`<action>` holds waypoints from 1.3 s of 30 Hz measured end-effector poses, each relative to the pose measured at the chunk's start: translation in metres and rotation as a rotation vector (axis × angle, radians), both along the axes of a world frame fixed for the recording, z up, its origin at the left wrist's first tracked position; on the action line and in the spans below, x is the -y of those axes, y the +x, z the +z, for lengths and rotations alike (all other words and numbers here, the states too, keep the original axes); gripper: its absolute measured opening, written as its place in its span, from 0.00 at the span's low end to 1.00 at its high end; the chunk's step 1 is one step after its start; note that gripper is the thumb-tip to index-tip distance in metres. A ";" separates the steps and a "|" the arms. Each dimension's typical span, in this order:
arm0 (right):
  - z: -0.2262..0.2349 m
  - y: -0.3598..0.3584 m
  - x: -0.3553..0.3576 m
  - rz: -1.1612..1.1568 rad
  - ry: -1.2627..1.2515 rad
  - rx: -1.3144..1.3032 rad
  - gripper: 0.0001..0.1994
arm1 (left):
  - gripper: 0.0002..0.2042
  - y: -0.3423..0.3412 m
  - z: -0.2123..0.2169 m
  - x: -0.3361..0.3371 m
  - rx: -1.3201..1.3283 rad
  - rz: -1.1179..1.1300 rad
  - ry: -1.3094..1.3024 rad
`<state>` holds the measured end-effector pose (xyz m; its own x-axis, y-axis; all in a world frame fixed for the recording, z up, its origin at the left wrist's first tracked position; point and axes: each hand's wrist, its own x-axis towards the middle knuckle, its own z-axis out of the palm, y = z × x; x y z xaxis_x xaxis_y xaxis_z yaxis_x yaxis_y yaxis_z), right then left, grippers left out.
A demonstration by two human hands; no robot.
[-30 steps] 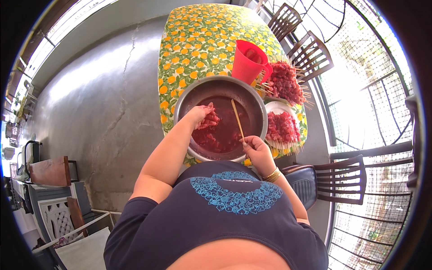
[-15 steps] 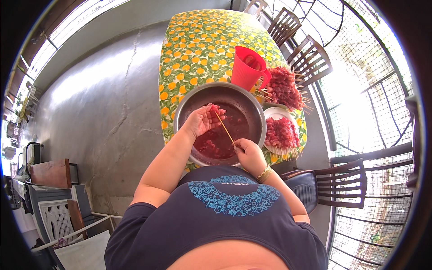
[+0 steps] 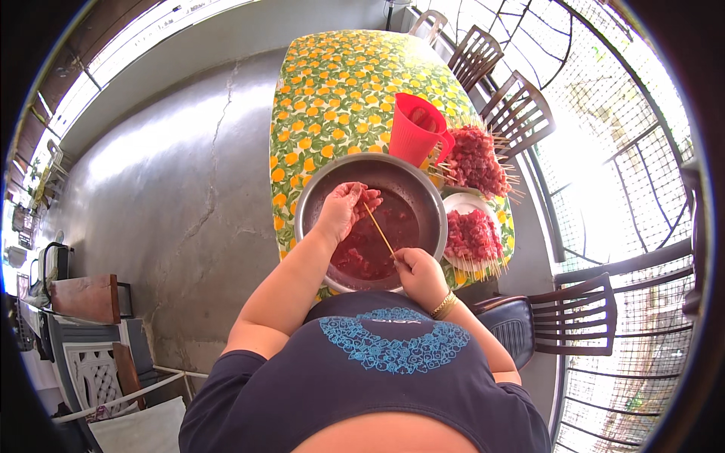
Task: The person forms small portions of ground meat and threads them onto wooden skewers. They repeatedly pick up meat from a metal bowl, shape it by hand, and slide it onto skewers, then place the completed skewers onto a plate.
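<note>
Over a wide metal basin [image 3: 308, 181], my two hands meet at a thin wooden skewer [image 3: 380, 230]. My right hand [image 3: 421, 273] pinches its lower end near the basin's front right rim. At the upper end, my left hand [image 3: 346, 210] is closed with its fingers curled around a red piece of raw meat, mostly hidden by them. Reddish liquid and loose chunks of raw meat [image 3: 355, 260] lie in the basin below. To the right, a white plate [image 3: 462, 202] carries a heap of skewered meat [image 3: 473, 235]. Behind it sits a larger pile of meat skewers [image 3: 476, 162].
A red plastic pitcher [image 3: 411, 136] stands just behind the basin, its handle toward the skewers. Everything rests on a table with an orange-patterned cloth [image 3: 325, 98]. Dark wooden chairs [image 3: 521, 106] line the right side; another chair [image 3: 570, 313] is near my right elbow.
The left fingers have curled in over the skewer's upper end, where the palm was more open and the meat showed. The view has tilted slightly, so the table sits lower.
</note>
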<state>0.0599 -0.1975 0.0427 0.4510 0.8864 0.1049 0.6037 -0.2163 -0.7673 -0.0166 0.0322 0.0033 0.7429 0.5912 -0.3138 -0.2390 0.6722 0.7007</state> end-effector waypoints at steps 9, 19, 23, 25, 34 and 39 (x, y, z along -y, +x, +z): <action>0.000 -0.002 -0.001 -0.001 0.104 -0.017 0.06 | 0.10 0.011 -0.002 0.020 -0.067 0.064 0.096; -0.002 -0.002 0.005 -0.020 0.089 -0.057 0.04 | 0.08 0.015 -0.003 0.020 -0.083 0.138 0.011; -0.003 -0.001 0.007 -0.050 0.081 -0.081 0.04 | 0.09 0.014 -0.002 0.022 -0.077 0.104 -0.045; -0.004 -0.001 0.005 -0.054 0.082 -0.089 0.04 | 0.09 0.013 -0.002 0.023 -0.070 0.098 -0.094; -0.013 -0.003 0.004 -0.065 0.077 -0.179 0.05 | 0.10 0.017 0.001 0.039 -0.010 0.166 0.013; -0.014 -0.001 0.001 -0.075 0.090 -0.231 0.06 | 0.18 0.010 0.013 0.034 0.074 0.100 -0.084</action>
<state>0.0594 -0.1987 0.0289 0.5364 0.8411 0.0688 0.3954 -0.1784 -0.9010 -0.0067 -0.0015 0.0166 0.7043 0.6377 -0.3119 -0.3568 0.6979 0.6210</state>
